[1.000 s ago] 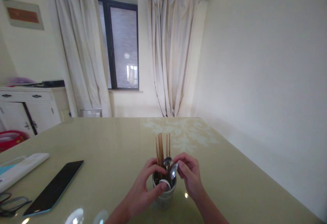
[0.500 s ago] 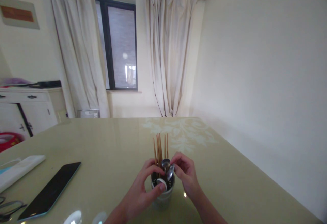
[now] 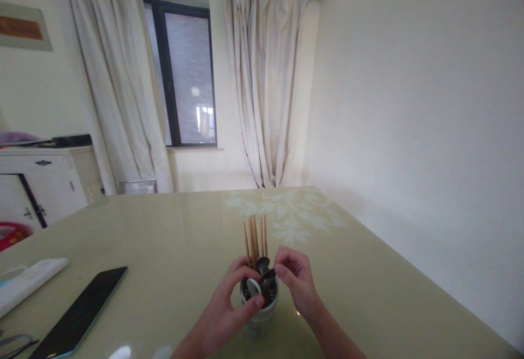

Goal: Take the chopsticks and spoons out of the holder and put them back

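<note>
A round cup (image 3: 258, 323) stands on the table near me, holding several wooden chopsticks (image 3: 254, 236) and spoons. My left hand (image 3: 235, 291) curls over the cup's left side, thumb and index finger closed about a white-rimmed spoon (image 3: 254, 287). From the right, my right hand (image 3: 295, 271) pinches the edge of a metal spoon (image 3: 269, 275), whose bowl looks dark at this angle. Another metal spoon (image 3: 262, 263) rises behind it, against the chopsticks. The spoon handles are hidden inside the cup.
A black phone (image 3: 82, 312) lies on the glossy table (image 3: 172, 250) at left. Beside it are a white flat object (image 3: 30, 282) and, at the edge, part of a pair of glasses (image 3: 16, 342). A wall (image 3: 409, 130) runs along the table's right side.
The metal spoon in my right hand has turned, its bowl going from shiny to dark. The white-rimmed spoon has shifted slightly up and left. The view has moved a little.
</note>
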`<state>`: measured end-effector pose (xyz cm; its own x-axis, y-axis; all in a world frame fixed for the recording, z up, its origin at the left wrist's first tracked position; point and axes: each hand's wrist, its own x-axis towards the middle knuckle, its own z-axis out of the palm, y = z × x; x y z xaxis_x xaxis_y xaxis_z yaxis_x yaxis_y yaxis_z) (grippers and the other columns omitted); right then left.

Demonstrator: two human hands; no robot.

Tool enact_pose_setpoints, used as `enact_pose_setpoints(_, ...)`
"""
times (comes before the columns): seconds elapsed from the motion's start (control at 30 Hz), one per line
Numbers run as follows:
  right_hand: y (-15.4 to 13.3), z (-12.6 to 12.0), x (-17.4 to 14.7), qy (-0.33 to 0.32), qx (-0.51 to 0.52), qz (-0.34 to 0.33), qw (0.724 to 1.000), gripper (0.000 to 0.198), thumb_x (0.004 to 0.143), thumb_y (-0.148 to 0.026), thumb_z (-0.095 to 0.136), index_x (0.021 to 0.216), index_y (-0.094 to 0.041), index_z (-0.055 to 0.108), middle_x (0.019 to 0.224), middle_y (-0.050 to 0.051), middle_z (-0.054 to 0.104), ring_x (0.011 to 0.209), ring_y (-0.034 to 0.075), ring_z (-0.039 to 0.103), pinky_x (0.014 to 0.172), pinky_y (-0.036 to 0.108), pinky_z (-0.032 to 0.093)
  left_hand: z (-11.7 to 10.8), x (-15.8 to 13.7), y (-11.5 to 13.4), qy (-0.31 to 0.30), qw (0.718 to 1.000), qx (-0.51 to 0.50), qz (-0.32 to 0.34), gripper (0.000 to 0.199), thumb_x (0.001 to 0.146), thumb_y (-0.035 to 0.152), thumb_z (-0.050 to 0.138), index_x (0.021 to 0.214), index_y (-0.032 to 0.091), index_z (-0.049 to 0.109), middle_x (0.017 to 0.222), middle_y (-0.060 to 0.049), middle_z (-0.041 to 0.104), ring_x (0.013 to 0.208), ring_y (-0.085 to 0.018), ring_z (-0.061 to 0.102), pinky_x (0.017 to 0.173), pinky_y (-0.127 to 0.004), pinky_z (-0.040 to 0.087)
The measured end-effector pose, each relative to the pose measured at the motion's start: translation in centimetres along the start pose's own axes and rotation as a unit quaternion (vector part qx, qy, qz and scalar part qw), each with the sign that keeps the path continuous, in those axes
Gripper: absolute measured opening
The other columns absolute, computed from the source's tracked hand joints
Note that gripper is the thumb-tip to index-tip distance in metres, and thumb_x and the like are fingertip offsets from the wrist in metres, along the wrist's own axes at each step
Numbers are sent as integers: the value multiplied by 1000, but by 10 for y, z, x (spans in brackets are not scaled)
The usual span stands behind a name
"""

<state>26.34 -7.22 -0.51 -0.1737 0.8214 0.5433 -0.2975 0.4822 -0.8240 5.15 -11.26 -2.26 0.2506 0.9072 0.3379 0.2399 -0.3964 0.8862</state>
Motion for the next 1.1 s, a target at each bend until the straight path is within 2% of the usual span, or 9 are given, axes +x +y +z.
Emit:
enact_pose_setpoints(0.17,3,-2,2,2,15,24,1000,42,82,-50,86,66,-20,62,62,-4,46,58,12,37,53,25,28,-1,2,5,-7,1000,-3,10,40,87,59,77,111,27,76,146,-12,62,141,-36,55,124,-52,38)
enact_pose_setpoints(0.37,3,2,-1,-36,15,43,998,42,77,-46,92,67,-20,61,63,-4,50,59,12,41,54,26,29,3,-1,4,16,1000,12,-9,44,85,62,77,113,27,77,148,-13,61,145,-37,51,126,-55,35)
enact_pose_setpoints(0.5,6,4,-5,-31,-28,39,998,43,77,-47,92,66,-20,60,63,-5,49,59,11,39,55,26,28,9,1,15,45,999,28,5,37,90,60,73,102,26,80,136,-12,68,136,-34,58,121,-51,42)
enact_pose_setpoints(0.63,6,3,-3,-23,-24,26,999,51,71,-62,92,69,-20,63,64,-4,49,59,12,39,55,27,28,11,5,27,54,998,24,33,34,95,57,69,93,25,80,123,-12,71,123,-30,65,112,-44,50)
enact_pose_setpoints(0.73,8,2,1,27,-21,22,999,56,80,-72,80,71,-20,61,63,-5,46,59,12,39,55,26,31,10,8,29,52,997,30,42,33,97,54,66,94,24,80,118,-11,72,115,-28,67,105,-40,53)
enact_pose_setpoints(0.83,13,1,6,73,-31,50,996,50,88,-68,74,79,-21,60,64,-6,43,58,11,36,54,24,32,9,12,31,36,998,39,43,30,96,52,68,95,25,81,114,-9,73,113,-27,67,101,-37,55)
enact_pose_setpoints(0.97,22,3,9,38,-30,93,994,47,83,-66,79,88,-20,67,70,-4,54,61,13,47,55,24,38,9,19,42,-24,998,43,36,27,94,49,70,96,24,81,108,-8,73,109,-26,67,99,-36,53)
enact_pose_setpoints(1.1,28,5,8,40,-21,102,994,47,80,-65,82,87,-19,73,75,-1,63,72,17,58,67,28,48,4,20,51,-40,999,30,19,31,92,48,74,110,23,76,115,-8,74,109,-26,68,98,-37,53)
